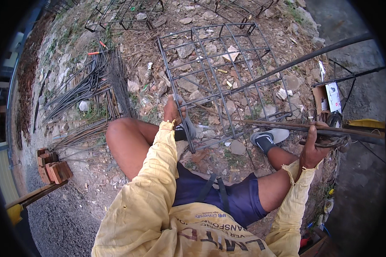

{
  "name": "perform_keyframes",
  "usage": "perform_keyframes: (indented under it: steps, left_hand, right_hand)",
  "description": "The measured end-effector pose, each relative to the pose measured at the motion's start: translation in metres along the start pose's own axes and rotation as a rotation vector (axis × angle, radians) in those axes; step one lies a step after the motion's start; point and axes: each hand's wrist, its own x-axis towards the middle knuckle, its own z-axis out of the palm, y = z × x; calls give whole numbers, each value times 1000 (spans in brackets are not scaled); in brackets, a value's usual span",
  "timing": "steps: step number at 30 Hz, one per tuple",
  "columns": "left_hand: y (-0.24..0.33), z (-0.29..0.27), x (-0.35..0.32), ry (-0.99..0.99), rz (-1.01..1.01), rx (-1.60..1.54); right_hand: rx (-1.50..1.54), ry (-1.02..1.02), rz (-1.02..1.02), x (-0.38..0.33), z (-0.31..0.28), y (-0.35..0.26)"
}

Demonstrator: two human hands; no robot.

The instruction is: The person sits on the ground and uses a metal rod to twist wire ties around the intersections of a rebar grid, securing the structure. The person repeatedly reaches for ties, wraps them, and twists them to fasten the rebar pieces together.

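Observation:
A rebar mesh frame (222, 95) of crossed steel rods leans over the rubble in front of my legs. My left hand (173, 110) is closed round the rod at its near left side. To the right, my right hand (314, 147) is closed round a dark tool with rounded jaws, which looks like pincers (336, 142). Long rusty bars (283, 125) run past the thumb of that hand; whether the fingers also touch them is unclear. A thick dark bar (304, 63) crosses above the frame's right part.
Bundles of cut rods (79, 92) and thin wire (118, 81) lie at the left. Bricks (53, 167) are stacked at the lower left. More rebar cages (128, 15) stand farther off. A cardboard box (328, 97) sits at the right, beside a concrete surface (356, 192).

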Motion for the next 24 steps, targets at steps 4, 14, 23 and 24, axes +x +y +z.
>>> perform_keyframes:
  steps: [4,14,23,24]
  left_hand:
    - [-4,-15,17,23,-122,-106]
    - [-9,-69,120,-196,397,1271]
    - [-6,-16,123,-30,90,1237]
    - [-6,-14,122,-10,83,1236]
  right_hand:
    - [-50,-2,144,-14,-4,-12]
    - [-64,102,125,-16,1,-4]
    - [-124,161,87,-21,3,-1]
    - [-133,158,113,-22,-2,2]
